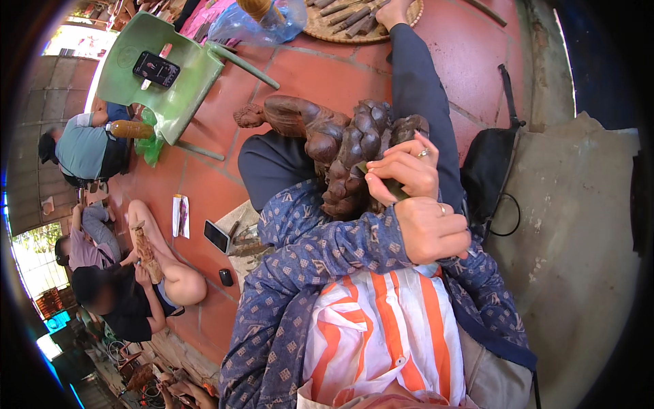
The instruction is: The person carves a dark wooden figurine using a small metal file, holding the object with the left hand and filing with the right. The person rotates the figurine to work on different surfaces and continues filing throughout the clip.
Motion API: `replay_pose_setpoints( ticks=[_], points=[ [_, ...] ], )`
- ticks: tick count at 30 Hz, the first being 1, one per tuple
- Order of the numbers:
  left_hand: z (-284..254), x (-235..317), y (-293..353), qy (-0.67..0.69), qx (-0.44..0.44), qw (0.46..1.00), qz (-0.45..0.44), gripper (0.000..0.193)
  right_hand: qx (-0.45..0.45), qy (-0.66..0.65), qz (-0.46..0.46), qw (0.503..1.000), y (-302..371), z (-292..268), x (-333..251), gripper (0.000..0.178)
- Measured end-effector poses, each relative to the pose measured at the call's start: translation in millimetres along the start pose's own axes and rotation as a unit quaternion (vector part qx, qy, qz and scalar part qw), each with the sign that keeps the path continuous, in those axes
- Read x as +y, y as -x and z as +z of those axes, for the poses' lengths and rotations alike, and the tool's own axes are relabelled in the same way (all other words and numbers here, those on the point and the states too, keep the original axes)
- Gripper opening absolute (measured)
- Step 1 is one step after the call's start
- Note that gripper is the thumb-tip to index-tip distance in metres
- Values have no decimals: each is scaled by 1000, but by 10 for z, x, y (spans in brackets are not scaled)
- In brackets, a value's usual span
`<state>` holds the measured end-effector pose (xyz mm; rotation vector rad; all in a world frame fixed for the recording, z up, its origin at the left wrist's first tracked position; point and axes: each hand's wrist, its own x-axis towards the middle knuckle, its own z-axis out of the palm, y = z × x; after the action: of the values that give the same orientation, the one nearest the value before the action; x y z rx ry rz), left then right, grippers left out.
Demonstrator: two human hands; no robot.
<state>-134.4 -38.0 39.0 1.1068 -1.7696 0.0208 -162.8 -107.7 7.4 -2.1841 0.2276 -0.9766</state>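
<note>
A dark brown carved wooden sculpture with rounded, knobbly forms lies across my lap between my legs. Over its near right part, my right hand is closed in a pinch on a small olive-green folded piece, held against or just above the wood; its material is unclear. Crossing in front of the right wrist, my left hand is curled with its knuckles up. Whatever its fingers hold, if anything, is hidden. Both hands wear rings, and the blue patterned left sleeve passes beside the sculpture's near end.
A green plastic chair bearing a phone stands at the far left. A woven tray of dark sticks lies ahead. Another phone and a black mouse-like object are on the tiles. Several people sit at left; a black bag lies right.
</note>
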Motion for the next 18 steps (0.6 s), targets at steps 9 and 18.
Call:
replay_pose_setpoints(
  ticks=[9,18],
  points=[
    [-33,11,5,-11,2,1000,22,28,5,15,-25,1000,-62,33,0,13],
    [17,15,35,-49,28,998,9,32,4,17,-74,997,-41,35,66,13]
  ],
)
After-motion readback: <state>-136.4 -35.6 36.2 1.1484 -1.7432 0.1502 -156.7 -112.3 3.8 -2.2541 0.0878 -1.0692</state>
